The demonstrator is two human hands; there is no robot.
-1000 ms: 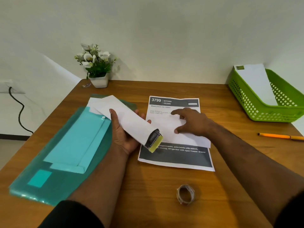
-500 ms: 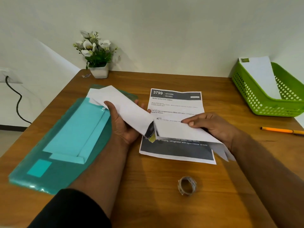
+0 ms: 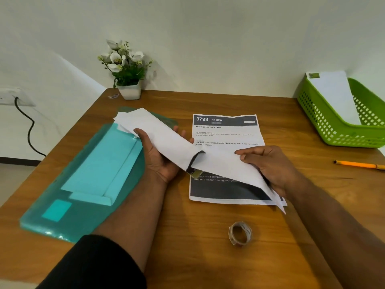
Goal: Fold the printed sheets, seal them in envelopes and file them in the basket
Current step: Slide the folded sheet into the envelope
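Observation:
My left hand (image 3: 158,157) grips a long white envelope (image 3: 158,138) from below, its open mouth with a dark lining pointing right. My right hand (image 3: 268,165) pinches a folded white sheet (image 3: 229,165) whose left end sits at the envelope's mouth. Both are held just above a flat printed sheet (image 3: 226,130) headed "3799 KITCHEN" lying on the wooden table. A green basket (image 3: 337,132) at the far right holds a white envelope (image 3: 333,94) leaning against its back wall.
A teal plastic folder (image 3: 83,184) with light-blue envelopes lies at the left. A roll of clear tape (image 3: 240,233) sits near the front. An orange pencil (image 3: 358,164) lies at the right. A small potted plant (image 3: 127,67) stands at the back by the wall.
My right hand picked the folded sheet off the printed page and brought its end to the envelope's mouth. My left hand kept the envelope, tilting its mouth toward the sheet.

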